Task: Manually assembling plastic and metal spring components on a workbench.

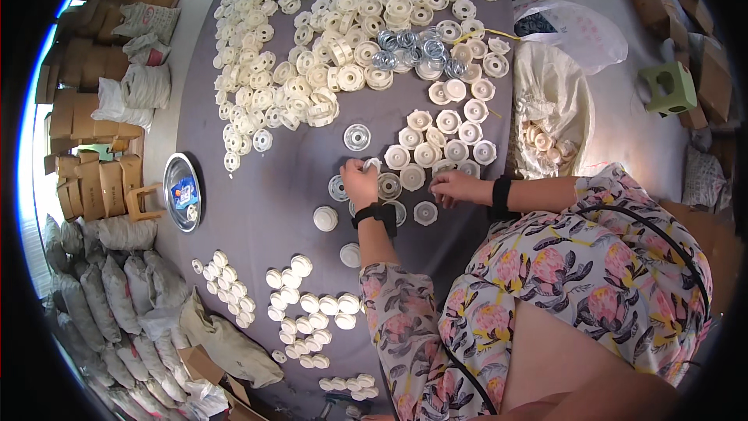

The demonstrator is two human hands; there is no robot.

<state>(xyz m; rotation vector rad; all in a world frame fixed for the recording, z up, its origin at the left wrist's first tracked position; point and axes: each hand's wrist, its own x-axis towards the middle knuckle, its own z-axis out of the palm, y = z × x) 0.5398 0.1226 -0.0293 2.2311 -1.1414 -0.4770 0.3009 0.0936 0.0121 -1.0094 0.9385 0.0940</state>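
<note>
My left hand (pixel 358 185) is closed in a pinch on a small white plastic part (pixel 372 164), held tilted over the grey-covered table. Close by lie a round white ring-shaped part (pixel 389 185) and a translucent ring (pixel 337 188). My right hand (pixel 460 186) has its fingers curled together beside a group of white scallop-edged caps (pixel 427 154); whatever its fingertips hold, if anything, is hidden. A single scalloped cap (pixel 425 213) lies just below that hand. Left of my left wrist sits a round white domed piece (pixel 326 218). A clear-centred disc (pixel 357 137) lies beyond my left hand.
Heaps of white ring parts (pixel 343 51) cover the far table, with clear rings (pixel 409 51) on top. Clusters of assembled white pieces (pixel 308 316) lie near left. A metal tray (pixel 183 191) is at the left edge, and an open sack (pixel 549 109) stands at the right.
</note>
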